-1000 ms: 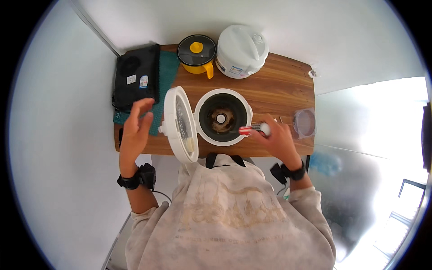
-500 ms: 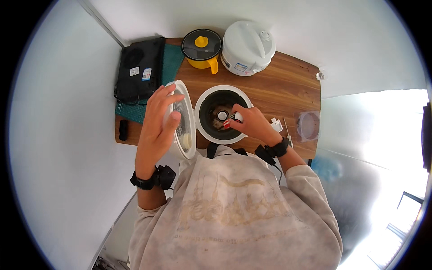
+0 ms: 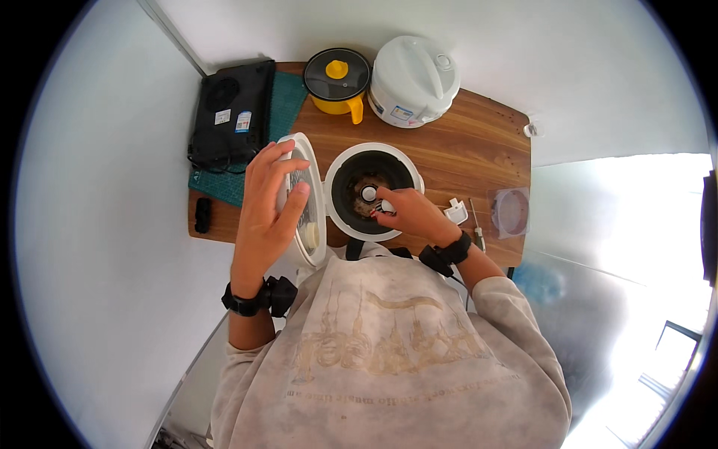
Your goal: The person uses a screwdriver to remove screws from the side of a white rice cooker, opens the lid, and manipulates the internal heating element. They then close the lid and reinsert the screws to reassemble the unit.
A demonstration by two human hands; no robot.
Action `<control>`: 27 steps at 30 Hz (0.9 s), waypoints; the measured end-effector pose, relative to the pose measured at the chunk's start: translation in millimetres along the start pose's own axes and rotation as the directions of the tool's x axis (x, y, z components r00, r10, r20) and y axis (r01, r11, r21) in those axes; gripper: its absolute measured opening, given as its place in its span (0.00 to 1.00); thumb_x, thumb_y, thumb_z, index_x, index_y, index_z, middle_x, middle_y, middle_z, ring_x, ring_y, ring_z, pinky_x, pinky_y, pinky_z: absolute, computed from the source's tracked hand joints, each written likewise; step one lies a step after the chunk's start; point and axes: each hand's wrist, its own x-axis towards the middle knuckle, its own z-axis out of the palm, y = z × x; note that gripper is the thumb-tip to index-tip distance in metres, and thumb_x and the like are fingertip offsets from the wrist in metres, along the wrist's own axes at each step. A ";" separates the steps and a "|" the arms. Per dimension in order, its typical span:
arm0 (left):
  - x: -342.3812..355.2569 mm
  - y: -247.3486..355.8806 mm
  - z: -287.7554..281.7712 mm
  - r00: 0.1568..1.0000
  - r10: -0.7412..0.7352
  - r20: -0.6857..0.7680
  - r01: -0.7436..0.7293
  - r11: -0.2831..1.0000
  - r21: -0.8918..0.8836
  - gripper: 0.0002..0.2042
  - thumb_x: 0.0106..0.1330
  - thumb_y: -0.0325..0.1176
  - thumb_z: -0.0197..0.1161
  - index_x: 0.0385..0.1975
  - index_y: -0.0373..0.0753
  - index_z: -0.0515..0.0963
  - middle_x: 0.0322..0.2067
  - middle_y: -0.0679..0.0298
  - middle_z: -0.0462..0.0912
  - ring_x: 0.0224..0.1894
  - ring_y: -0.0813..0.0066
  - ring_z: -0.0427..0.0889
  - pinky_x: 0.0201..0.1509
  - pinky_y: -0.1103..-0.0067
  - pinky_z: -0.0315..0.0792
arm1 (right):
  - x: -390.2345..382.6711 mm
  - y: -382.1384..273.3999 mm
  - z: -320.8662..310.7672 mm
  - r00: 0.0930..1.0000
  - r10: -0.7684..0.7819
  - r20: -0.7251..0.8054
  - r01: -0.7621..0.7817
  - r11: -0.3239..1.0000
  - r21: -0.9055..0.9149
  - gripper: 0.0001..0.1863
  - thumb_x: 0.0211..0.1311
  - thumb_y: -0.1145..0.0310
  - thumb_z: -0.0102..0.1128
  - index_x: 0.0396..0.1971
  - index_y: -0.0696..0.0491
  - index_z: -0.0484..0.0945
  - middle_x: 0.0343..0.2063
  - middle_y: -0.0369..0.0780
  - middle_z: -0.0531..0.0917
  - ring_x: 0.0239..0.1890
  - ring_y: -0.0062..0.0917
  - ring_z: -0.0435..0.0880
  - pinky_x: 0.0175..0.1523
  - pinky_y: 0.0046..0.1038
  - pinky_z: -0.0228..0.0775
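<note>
An open white rice cooker (image 3: 374, 150) stands at the front of the desk, its dark interior stained brown around a round pale piece in the middle. Its lid (image 3: 315, 232) is raised on the left, held by my left hand (image 3: 273, 206) with the fingertips over the upper rim. My right hand (image 3: 411, 213) is down in the cooker beside that middle piece, gripping a small red-and-white item whose shape is mostly covered by my fingers. Just right of the cooker lie a small white plastic part (image 3: 456, 212) and a thin screwdriver-like tool (image 3: 478, 234).
Behind are a yellow pot (image 3: 336, 78) and a closed white cooker (image 3: 411, 75). A black appliance (image 3: 232, 105) rests on a green mat (image 3: 284, 105) at left, near a small black object (image 3: 202, 215). A clear container (image 3: 510, 212) sits at right. Walls enclose the desk (image 3: 464, 142).
My left hand has moved up and right onto the lid. My right hand has moved left from the cooker's rim into its inside with the red-and-white item.
</note>
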 end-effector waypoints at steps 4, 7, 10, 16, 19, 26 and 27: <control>1.1 1.1 -1.2 1.000 0.026 0.007 -0.026 0.999 0.023 0.11 0.72 0.33 0.59 0.50 0.39 0.78 0.65 0.57 0.72 0.71 0.53 0.65 0.72 0.63 0.60 | -2.5 2.6 6.5 0.999 -0.046 -0.029 0.045 0.999 -0.018 0.18 0.61 0.64 0.65 0.48 0.55 0.76 0.26 0.51 0.82 0.31 0.49 0.82 0.37 0.45 0.72; 0.3 -0.8 -0.9 1.000 0.027 0.004 -0.027 0.999 0.018 0.11 0.72 0.33 0.59 0.50 0.39 0.79 0.65 0.57 0.72 0.71 0.53 0.65 0.72 0.63 0.60 | -2.5 3.5 8.9 0.998 -0.048 -0.028 0.048 0.998 -0.029 0.18 0.60 0.64 0.65 0.48 0.55 0.76 0.27 0.51 0.82 0.31 0.48 0.83 0.37 0.45 0.73; -0.1 -0.4 -1.3 1.000 0.026 0.001 -0.026 1.000 0.014 0.11 0.72 0.33 0.59 0.50 0.39 0.79 0.65 0.57 0.72 0.70 0.53 0.65 0.72 0.63 0.61 | -1.9 0.6 8.3 0.998 -0.062 -0.031 0.061 0.998 -0.033 0.18 0.61 0.64 0.65 0.48 0.53 0.75 0.27 0.51 0.82 0.33 0.49 0.83 0.39 0.46 0.74; -1.2 -2.5 -2.0 1.000 0.025 -0.002 -0.025 1.000 0.006 0.12 0.71 0.32 0.59 0.51 0.39 0.79 0.65 0.57 0.72 0.70 0.53 0.65 0.72 0.63 0.61 | -4.9 -2.7 8.8 0.997 -0.079 -0.008 0.079 0.996 -0.050 0.16 0.63 0.64 0.64 0.47 0.51 0.74 0.30 0.51 0.83 0.36 0.51 0.83 0.41 0.49 0.75; -1.5 -4.6 -2.2 0.999 0.033 0.000 -0.033 0.999 0.007 0.12 0.71 0.32 0.59 0.51 0.39 0.79 0.65 0.57 0.72 0.71 0.53 0.65 0.72 0.63 0.61 | -9.1 -0.6 10.4 0.994 -0.114 0.001 0.113 0.988 -0.105 0.15 0.64 0.65 0.64 0.48 0.51 0.75 0.32 0.49 0.82 0.35 0.49 0.84 0.40 0.47 0.75; -0.3 -5.1 -3.3 0.999 0.032 0.007 -0.032 0.999 -0.006 0.12 0.69 0.32 0.60 0.51 0.40 0.79 0.65 0.56 0.72 0.71 0.52 0.65 0.72 0.63 0.60 | -18.0 -4.3 18.5 0.989 -0.141 0.040 0.146 0.972 -0.185 0.15 0.65 0.64 0.63 0.50 0.48 0.76 0.32 0.46 0.80 0.33 0.46 0.84 0.38 0.42 0.77; -0.6 -5.5 -3.5 0.999 0.043 0.006 -0.043 0.999 -0.004 0.12 0.69 0.32 0.61 0.51 0.40 0.79 0.65 0.56 0.72 0.71 0.52 0.65 0.72 0.63 0.60 | -18.5 -5.2 18.4 0.991 -0.128 0.043 0.134 0.970 -0.202 0.15 0.65 0.64 0.63 0.51 0.48 0.76 0.32 0.46 0.80 0.33 0.45 0.84 0.38 0.42 0.77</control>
